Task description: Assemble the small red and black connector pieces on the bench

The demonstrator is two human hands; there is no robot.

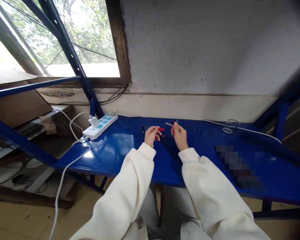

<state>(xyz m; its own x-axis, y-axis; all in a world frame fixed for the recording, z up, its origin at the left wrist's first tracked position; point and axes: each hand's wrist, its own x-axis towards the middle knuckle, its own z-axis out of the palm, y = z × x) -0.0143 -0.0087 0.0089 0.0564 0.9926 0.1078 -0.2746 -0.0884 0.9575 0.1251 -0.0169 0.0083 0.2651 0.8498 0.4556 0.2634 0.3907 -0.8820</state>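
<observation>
Over the blue tabletop [120, 150], my left hand [151, 135] pinches a short red cylinder [161, 129] that points to the right; it looks like a pen cap, though it is small. Facing it, my right hand [179, 136] is closed on a thin clear plastic tube [169, 124], held tilted with its free end to the left. The two pieces are apart. Just beyond my right fingers lies something small and red [173, 122], partly hidden. A small black cylinder [143, 128] stands on the table left of my left hand.
Several tiny pieces [193, 128] lie right of my right hand. Farther right is a clear round container [232, 124], with a blurred dark object [240, 166] nearer me. A white power strip [100, 126] with cables sits at the left, beside a blue metal post [93, 100].
</observation>
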